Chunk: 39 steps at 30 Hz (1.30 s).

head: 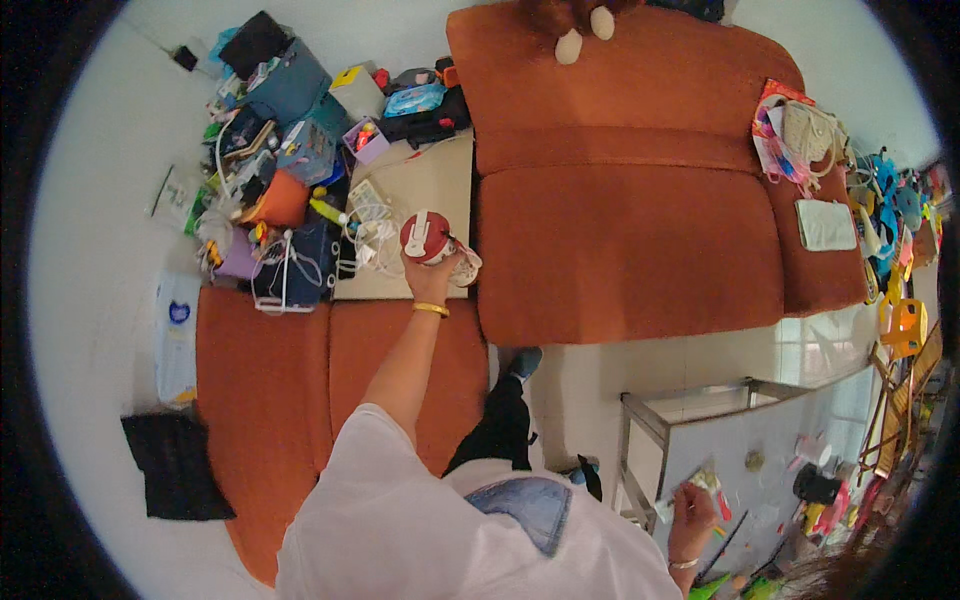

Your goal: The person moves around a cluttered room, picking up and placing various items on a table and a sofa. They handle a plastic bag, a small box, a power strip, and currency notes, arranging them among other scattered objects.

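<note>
My left hand [433, 276] grips a tumbler with a red lid [437, 234] and a white lid strap, held above the beige surface between the sofa sections. Its pale patterned body [466, 268] shows beside my fingers. At the lower right, my right hand [693, 511] is closed around what looks like a small plastic packet [705, 480] with white and red parts. It is over the near edge of a grey-topped table [697, 442]; my fingers hide much of the packet. Near the tumbler lie white cables [375, 229] and a power strip [366, 196].
Orange-brown sofa seats [630, 247] spread ahead and to the left. Boxes and a blue-grey bin [289, 82] are heaped at the left. A folded white cloth [825, 225] rests on the right armrest. A yellow plastic stool [906, 328] stands at the far right.
</note>
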Each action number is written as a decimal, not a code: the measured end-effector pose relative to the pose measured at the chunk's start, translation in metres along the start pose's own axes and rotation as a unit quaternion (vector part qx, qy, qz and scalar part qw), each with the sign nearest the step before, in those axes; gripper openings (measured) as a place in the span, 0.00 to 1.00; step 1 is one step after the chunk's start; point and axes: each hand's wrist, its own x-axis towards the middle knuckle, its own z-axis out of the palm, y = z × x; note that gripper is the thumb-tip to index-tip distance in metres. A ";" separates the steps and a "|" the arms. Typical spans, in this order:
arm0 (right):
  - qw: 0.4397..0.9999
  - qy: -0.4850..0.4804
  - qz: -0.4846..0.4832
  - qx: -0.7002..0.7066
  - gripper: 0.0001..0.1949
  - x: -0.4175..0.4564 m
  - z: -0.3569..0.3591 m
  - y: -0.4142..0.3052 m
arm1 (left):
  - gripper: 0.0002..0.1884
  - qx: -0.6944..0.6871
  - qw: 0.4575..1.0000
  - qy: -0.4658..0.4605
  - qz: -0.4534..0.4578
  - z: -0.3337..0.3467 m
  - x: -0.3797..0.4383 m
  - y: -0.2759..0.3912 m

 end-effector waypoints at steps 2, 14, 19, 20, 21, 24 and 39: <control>0.998 -0.048 0.047 0.008 0.05 0.013 0.034 -0.018 | 0.45 0.024 1.000 -0.005 -0.001 0.015 0.050 -0.036; 0.958 -0.211 0.150 -0.123 0.06 0.011 0.138 -0.016 | 0.44 -0.104 0.993 0.056 -0.002 0.079 0.273 -0.235; 0.923 -0.255 0.257 -0.132 0.08 0.020 0.146 -0.039 | 0.46 0.032 0.997 0.033 0.062 0.117 0.306 -0.249; 0.916 -0.257 0.260 -0.167 0.08 0.029 0.149 -0.046 | 0.46 0.023 0.997 0.038 0.057 0.111 0.324 -0.264; 0.906 -0.259 0.269 -0.201 0.08 0.036 0.152 -0.054 | 0.46 0.079 0.994 0.053 0.049 0.121 0.323 -0.264; 0.904 -0.262 0.281 -0.189 0.08 0.037 0.156 -0.063 | 0.44 0.046 0.998 0.048 0.010 0.148 0.321 -0.259; 0.945 -0.172 0.268 -0.070 0.09 0.034 0.158 -0.051 | 0.39 0.217 0.956 -0.132 -0.147 0.085 0.253 -0.297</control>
